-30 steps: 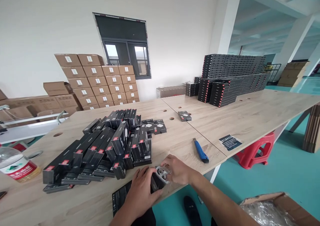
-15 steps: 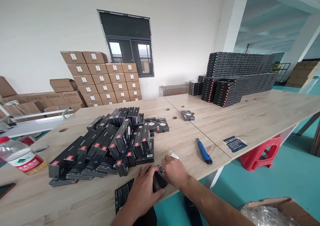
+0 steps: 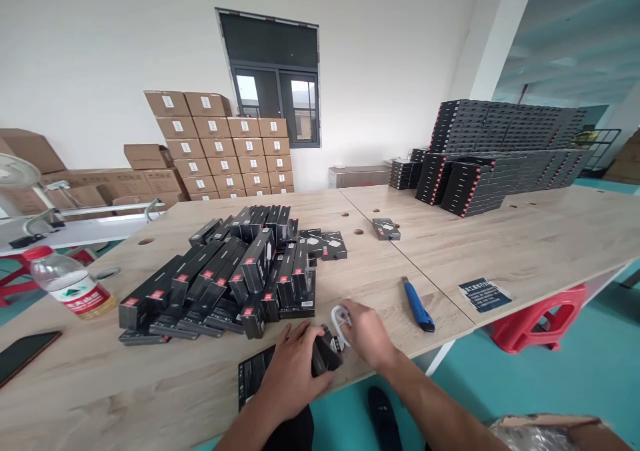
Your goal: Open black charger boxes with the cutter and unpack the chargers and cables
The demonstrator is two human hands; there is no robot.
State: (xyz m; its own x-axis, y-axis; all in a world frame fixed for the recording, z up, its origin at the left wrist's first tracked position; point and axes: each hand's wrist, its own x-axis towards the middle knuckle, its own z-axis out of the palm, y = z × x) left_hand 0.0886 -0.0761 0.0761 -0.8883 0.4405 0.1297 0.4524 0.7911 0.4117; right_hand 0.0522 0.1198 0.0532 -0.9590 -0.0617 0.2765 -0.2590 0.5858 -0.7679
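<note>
My left hand point(image 3: 293, 371) is shut around a small black box point(image 3: 326, 354) at the table's front edge. My right hand point(image 3: 369, 334) pinches a coil of white cable point(image 3: 341, 324) just to the right of that box. Under my left hand lies a flat black printed sheet point(image 3: 255, 371). A large loose pile of black boxes with red labels point(image 3: 250, 278) sits just beyond my hands. A blue utility knife point(image 3: 418, 306) lies on the wooden table point(image 3: 390, 284) to the right of my right hand.
A water bottle point(image 3: 73, 288) and a phone point(image 3: 25, 354) are at the table's left. A small black box point(image 3: 386, 229) and a printed card point(image 3: 484, 294) lie further right. Black boxes point(image 3: 500, 151) stand stacked behind, with brown cartons point(image 3: 215, 144) by the wall.
The white coil now shows clearly in my right hand, beside the black box instead of against it. The whole scene has shifted right and down as my head turned.
</note>
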